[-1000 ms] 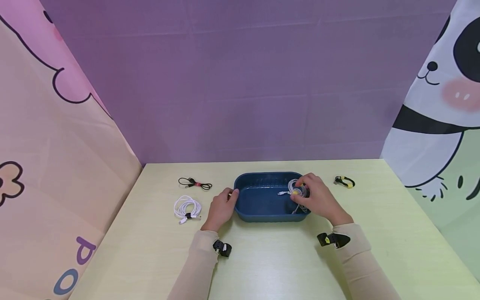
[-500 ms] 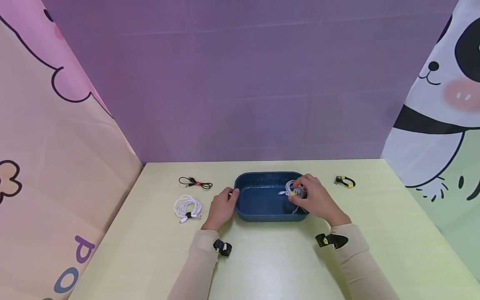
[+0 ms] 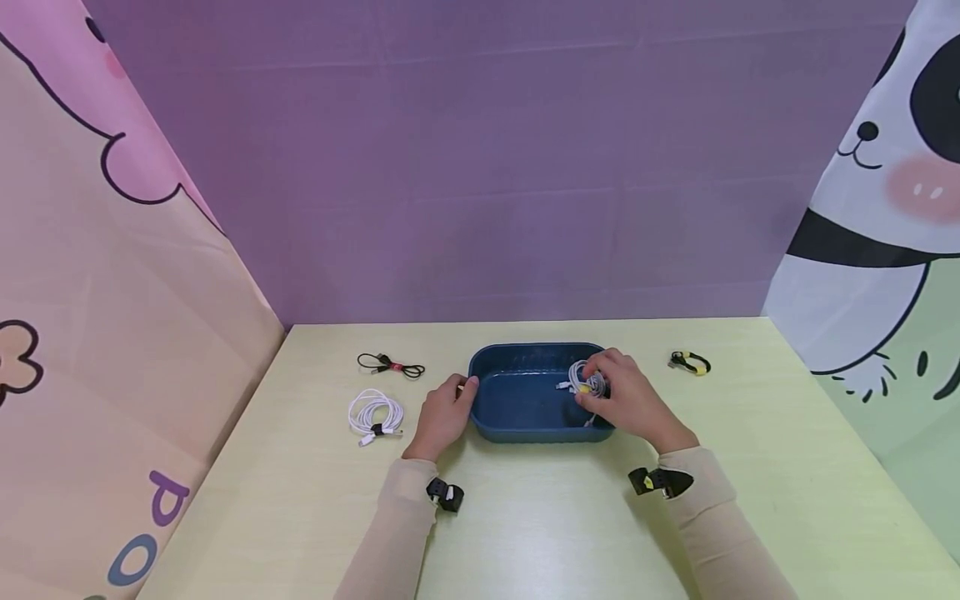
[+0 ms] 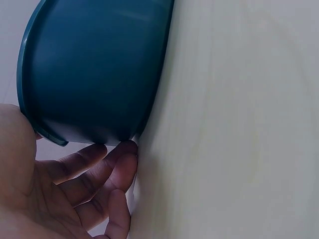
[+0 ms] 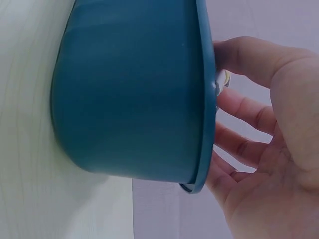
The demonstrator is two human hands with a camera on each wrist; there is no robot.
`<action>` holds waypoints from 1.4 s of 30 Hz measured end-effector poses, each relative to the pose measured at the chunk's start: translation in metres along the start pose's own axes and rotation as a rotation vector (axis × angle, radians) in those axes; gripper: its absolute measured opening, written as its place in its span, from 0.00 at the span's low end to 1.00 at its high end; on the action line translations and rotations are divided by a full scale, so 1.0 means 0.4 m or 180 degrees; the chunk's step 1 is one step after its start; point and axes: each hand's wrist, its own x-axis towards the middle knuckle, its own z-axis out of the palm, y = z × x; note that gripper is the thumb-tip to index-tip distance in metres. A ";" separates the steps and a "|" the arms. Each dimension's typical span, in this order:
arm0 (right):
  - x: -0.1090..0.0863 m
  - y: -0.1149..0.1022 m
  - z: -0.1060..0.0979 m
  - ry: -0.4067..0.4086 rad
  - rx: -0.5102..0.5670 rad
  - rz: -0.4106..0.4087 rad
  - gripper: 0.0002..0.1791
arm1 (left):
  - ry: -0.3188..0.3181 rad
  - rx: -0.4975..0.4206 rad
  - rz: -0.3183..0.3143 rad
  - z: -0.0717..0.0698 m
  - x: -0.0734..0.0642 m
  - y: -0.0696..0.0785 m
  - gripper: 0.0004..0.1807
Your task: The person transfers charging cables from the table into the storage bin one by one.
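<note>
A dark blue plastic basin (image 3: pixel 525 437) stands on the table. At its left end my left hand (image 3: pixel 444 415) holds it, thumb over the rim and fingertips against the outer wall, as the left wrist view (image 4: pixel 84 184) shows from below. My right hand (image 3: pixel 633 402) reaches over the right rim, gripping a coiled white charging cable (image 3: pixel 576 375) with a yellow tie inside the basin. A light connector end points left from the coil. The right wrist view shows the basin's outer wall (image 5: pixel 129 94) hiding most of the cable; a bit of white and yellow shows between thumb and fingers.
Left of the basin lie a black cable (image 3: pixel 392 367) with a red tie and a coiled white cable (image 3: pixel 375 417) with a black tie. A short black cable (image 3: pixel 690 363) with yellow ties lies at the right. A purple cloth (image 3: pixel 510 167) hangs behind the table.
My right hand has shifted slightly left within the basin, keeping hold of the white charging cable. The left hand and the basin have stayed in place.
</note>
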 end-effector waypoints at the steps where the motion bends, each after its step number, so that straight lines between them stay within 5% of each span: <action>1: 0.000 0.000 0.001 0.0000 -0.0005 0.0007 0.14 | 0.0001 -0.0007 0.0005 0.001 0.000 0.000 0.24; 26: 0.002 -0.008 0.024 -0.0110 -0.0072 -0.0117 0.14 | 0.0085 0.0033 0.0011 0.000 -0.001 0.003 0.24; 42: 0.006 -0.005 0.020 -0.0261 -0.0093 -0.0005 0.24 | 0.0031 0.0014 -0.0037 0.002 -0.001 0.000 0.25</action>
